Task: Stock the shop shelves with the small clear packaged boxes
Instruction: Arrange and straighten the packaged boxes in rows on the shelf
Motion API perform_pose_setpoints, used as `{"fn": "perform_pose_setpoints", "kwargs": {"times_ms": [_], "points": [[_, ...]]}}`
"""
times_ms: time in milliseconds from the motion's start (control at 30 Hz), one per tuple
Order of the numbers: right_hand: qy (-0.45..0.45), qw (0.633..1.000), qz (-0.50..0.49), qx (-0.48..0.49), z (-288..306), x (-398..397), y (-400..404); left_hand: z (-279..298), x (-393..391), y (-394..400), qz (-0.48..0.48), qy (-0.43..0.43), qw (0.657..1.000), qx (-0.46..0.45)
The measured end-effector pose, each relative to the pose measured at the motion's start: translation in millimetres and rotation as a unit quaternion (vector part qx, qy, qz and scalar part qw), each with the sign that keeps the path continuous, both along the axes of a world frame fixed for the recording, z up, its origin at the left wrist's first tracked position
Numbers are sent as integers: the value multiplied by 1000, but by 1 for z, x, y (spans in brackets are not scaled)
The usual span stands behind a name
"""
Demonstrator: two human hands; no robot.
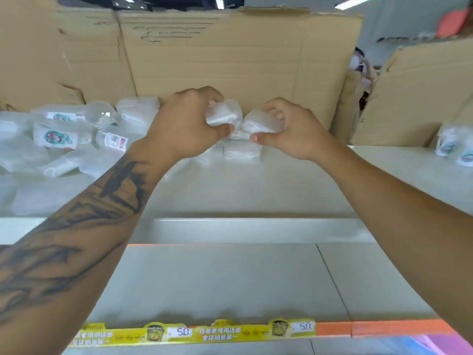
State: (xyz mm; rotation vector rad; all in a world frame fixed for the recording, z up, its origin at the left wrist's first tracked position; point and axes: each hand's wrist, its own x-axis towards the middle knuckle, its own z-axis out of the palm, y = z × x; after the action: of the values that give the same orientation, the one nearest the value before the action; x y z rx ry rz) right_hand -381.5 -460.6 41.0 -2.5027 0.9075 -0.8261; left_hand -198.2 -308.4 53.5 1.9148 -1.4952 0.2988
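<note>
Up at the back of the top shelf [256,190], both hands are busy, each grasping one small clear packaged box. The left hand [184,124] curls its fingers and thumb round one clear box [224,114], tilted and lifted above the shelf. The right hand [289,129] pinches a second clear box [262,122] between thumb and fingers, just beside the first; the two boxes nearly touch. Both are held over a small stack of the same white-looking boxes [242,151] standing against the cardboard; at least two show in its front row, with another partly hidden under the hands, so the full count cannot be told.

To the left, a loose heap of clear packages [64,142] lies on the same shelf, too jumbled and blurred to count; three of them show printed labels. At the far right edge of the shelf stand two more labelled packages [454,147], touching each other.

Behind the shelf rise flattened cardboard sheets [217,55], and another cardboard piece [422,93] leans at the right. Between them part of another person [359,62] shows.

Below, a lower shelf [230,283] carries a yellow price strip [194,333] along its front edge, with two white tags, each reading 5.0, and two pictured cups. An orange strip [384,327] continues to its right.
</note>
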Motion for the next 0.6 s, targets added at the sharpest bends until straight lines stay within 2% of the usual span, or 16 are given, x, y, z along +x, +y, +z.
{"fn": "perform_pose_setpoints", "kwargs": {"times_ms": [100, 300, 600], "points": [[-30, 999, 5, -11, -8, -60, 18, -12, -48, 5, -34, 31, 999, -14], [-105, 994, 5, -6, -20, -187, 47, -35, -163, 16, -92, 40, 995, -24], [-209, 977, -48, 14, -78, -361, 87, -85, -326, 40, -69, 144, 983, -87]]}}
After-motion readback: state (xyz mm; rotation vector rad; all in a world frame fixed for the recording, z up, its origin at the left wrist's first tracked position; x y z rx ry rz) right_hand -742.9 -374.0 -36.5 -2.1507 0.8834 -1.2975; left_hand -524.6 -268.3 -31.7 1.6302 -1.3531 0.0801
